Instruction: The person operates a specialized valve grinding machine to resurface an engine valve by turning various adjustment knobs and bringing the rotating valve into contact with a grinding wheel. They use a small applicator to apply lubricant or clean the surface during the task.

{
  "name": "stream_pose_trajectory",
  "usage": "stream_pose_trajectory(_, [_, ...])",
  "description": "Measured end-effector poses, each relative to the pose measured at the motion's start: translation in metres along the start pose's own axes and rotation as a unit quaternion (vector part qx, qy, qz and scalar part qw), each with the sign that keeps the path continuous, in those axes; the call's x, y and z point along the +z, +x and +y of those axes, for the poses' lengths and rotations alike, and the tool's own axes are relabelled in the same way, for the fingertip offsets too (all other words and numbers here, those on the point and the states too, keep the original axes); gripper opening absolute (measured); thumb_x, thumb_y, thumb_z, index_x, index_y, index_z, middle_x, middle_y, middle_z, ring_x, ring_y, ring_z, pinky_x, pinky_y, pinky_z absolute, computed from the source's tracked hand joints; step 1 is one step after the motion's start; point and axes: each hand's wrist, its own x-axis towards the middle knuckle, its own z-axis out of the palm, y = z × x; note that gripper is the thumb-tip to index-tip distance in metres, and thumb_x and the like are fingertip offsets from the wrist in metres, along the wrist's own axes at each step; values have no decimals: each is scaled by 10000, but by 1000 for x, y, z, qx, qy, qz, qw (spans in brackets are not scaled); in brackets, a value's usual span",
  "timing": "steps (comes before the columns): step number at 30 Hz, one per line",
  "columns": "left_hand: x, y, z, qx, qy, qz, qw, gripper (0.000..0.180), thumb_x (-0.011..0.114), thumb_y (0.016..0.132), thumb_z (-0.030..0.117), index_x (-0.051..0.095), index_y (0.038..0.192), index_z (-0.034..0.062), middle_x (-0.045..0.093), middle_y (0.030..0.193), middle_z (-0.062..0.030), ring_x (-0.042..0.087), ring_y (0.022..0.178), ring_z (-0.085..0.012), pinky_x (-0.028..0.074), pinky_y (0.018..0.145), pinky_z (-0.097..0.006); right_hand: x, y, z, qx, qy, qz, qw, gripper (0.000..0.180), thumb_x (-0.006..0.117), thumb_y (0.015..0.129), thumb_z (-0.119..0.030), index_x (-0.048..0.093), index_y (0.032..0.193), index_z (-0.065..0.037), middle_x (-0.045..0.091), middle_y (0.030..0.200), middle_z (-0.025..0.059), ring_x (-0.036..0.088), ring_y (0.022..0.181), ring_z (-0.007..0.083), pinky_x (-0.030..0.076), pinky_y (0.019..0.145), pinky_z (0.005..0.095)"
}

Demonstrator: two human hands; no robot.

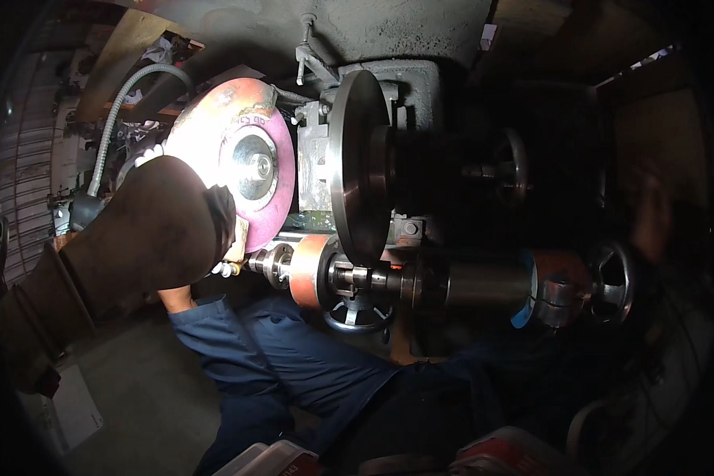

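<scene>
A pink grinding wheel (214,143) with a metal hub sits at the left of a grinding machine, beside a large dark steel faceplate (357,166). Below them a shaft (373,278) with an orange collar (305,270) runs across to a steel cylinder (484,285). My left hand (174,299) comes out of a blue sleeve (278,357) and is mostly hidden under a dark lamp shade (151,230). My right hand (563,271) is dim, next to a small handwheel (615,279). Its grip is too dark to read.
The lamp's flexible metal hose (119,103) curves up at the left. A second handwheel (357,317) hangs under the shaft. A corrugated wall (24,166) stands at far left. Red and white containers (500,452) lie at the lower edge. The right side is very dark.
</scene>
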Motion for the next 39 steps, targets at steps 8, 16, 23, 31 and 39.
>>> stream_pose_trajectory(8, [-16,-5,9,-41,9,49,998,220,497,867,18,593,1030,-94,632,1028,-183,608,861,-222,496,762,-324,-43,-136,-33,-528,-355,147,758,313,519,939,-147,547,1215,-1,642,1076,130,656,920,236,522,829,389])
stream_pose_trajectory(16, [23,-16,83,206,1,92,974,296,556,927,207,596,951,-85,615,936,-210,609,841,-325,497,791,-416,118,-216,-115,-521,-234,-196,797,299,564,831,-60,624,1122,-25,619,992,98,612,1015,254,498,902,376])
stream_pose_trajectory(23, [31,-60,93,160,176,-130,963,503,586,904,395,542,1034,-88,558,1002,-240,521,990,-451,393,932,-518,152,-218,-110,-491,-354,-171,777,238,578,739,-30,621,970,10,601,890,133,594,860,289,514,788,392])
stream_pose_trajectory(31, [26,-53,95,177,251,-225,925,493,554,903,414,550,1073,-49,556,1085,-241,505,1094,-443,365,987,-521,152,-207,-108,-463,-373,-283,753,307,768,557,-192,586,762,-54,585,689,111,607,758,294,502,681,424])
stream_pose_trajectory(39, [48,-70,71,194,272,-95,938,411,574,764,70,492,1159,-7,547,1111,-216,495,1130,-405,342,994,-534,155,-206,-112,-479,-356,-278,753,246,743,567,-179,557,690,-76,579,620,122,614,651,305,508,638,420])
